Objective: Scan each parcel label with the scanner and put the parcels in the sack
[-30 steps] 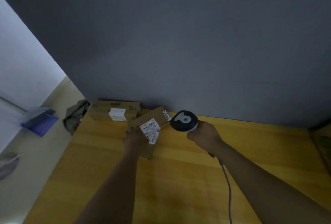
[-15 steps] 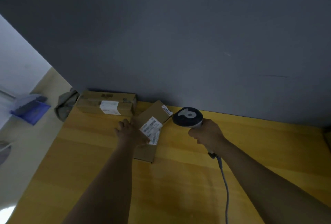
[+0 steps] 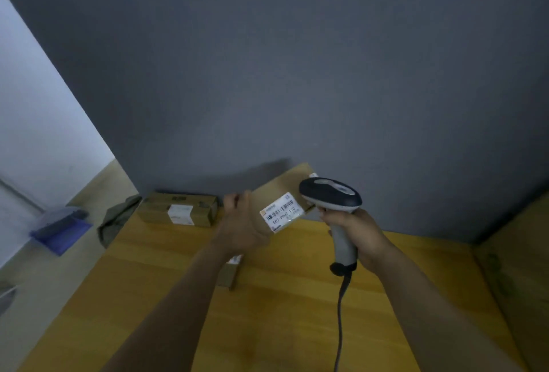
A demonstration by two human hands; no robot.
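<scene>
Gripping the parcel (image 3: 279, 186) along its left edge, my left hand (image 3: 242, 223) has its fingers curled over the far side and tips the box up so that the far end stands in front of the wall (image 3: 297, 74). The near end shows below my wrist, low over the table (image 3: 297, 327); I cannot tell whether it touches the wood. I hold it this way so the white label (image 3: 281, 211) faces up and to the right, barcode bare and clear of my fingers.

My right hand (image 3: 353, 229) is closed round the pale handle of the scanner (image 3: 329, 195), forefinger up near where a trigger would sit. The dark head hangs just beside the label's right edge, nose turned toward it. That is the scanning step in hand, I judge; no beam shows on the paper. The cable (image 3: 340, 321) runs down from the handle's butt across the table toward me, slack enough not to pull on my aim.

Further out, a second parcel (image 3: 178, 208) lies flat at the back left of the table, against the wall, its own label facing me and waiting its turn. Past the table's left edge slumps an olive cloth bundle (image 3: 116, 220), probably the sack, near enough to drop the held box into. A blue tray (image 3: 59, 233) sits lower down, well off to the left.
</scene>
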